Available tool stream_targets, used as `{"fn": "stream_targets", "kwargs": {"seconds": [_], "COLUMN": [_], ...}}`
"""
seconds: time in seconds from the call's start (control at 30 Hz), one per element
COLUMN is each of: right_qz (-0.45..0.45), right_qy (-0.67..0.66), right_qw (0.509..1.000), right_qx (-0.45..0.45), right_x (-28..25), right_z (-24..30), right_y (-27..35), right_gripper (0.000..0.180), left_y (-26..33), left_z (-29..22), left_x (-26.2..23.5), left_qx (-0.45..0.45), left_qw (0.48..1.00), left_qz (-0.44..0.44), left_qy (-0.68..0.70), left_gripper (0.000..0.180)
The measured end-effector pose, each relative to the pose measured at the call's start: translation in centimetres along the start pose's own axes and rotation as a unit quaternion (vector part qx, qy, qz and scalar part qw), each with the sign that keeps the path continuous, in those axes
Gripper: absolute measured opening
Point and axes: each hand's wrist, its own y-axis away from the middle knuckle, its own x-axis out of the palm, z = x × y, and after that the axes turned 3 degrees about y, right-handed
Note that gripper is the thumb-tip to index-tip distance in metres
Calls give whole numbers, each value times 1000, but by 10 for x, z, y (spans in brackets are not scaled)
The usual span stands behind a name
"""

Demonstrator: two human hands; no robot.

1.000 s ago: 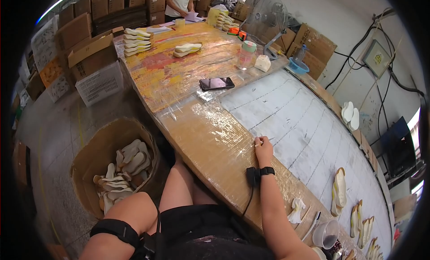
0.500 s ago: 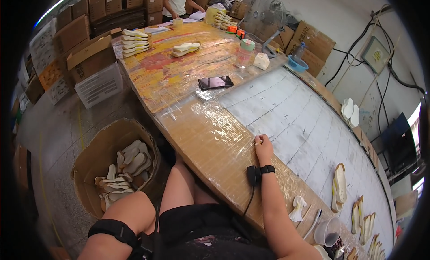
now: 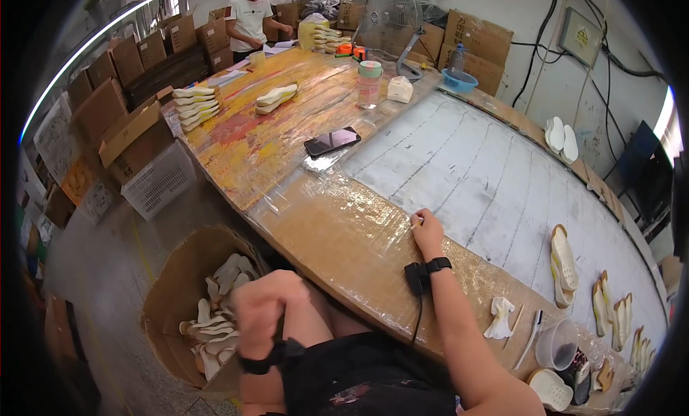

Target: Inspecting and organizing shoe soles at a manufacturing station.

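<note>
Haste could have made the left hand [image 3: 269, 305], its grip blurred beyond telling, clip the cardboard carton [image 3: 179, 287] nearby; right of that, the right hand [image 3: 428, 233] curled, pinch unclear.

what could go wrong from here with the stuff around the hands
The cable might snag on the table, as it runs from the right hand's wrist toward the near edge. The clear cup could get knocked, since it sits close to the right arm. The left hand, blurred beside the box, may catch its rim.
</note>
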Motion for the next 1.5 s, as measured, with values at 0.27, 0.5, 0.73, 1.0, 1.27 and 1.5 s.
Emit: {"fn": "stream_targets", "kwargs": {"seconds": [0.27, 0.5, 0.73, 1.0, 1.27, 1.5], "right_qz": [26, 38, 34, 36, 27, 18], "right_qy": [-6, -14, -17, -24, -33, -29], "right_qw": [1000, 999, 999, 999, 999, 998], "right_qx": [-15, -13, -28, -27, -31, -43], "right_x": [3, 3, -1, -3, -3, -2], "right_z": [5, 11, 7, 12, 10, 8], "right_y": [0, 1, 1, 2, 2, 2], "right_gripper": [19, 17, 18, 18, 17, 17], "left_y": [108, 133, 120, 119, 126, 132], "left_z": [156, 199, 184, 181, 188, 195], "left_x": [-4, -11, 8, 7, 4, 4], "left_qx": [-356, -375, -362, -380, -401, -357], "left_qw": [928, 921, 865, 862, 866, 894], "left_qz": [-96, -103, -137, -121, -73, -62], "left_qy": [49, -13, -318, -312, -290, -264], "left_gripper": [14, 17, 38, 35, 25, 27]}}
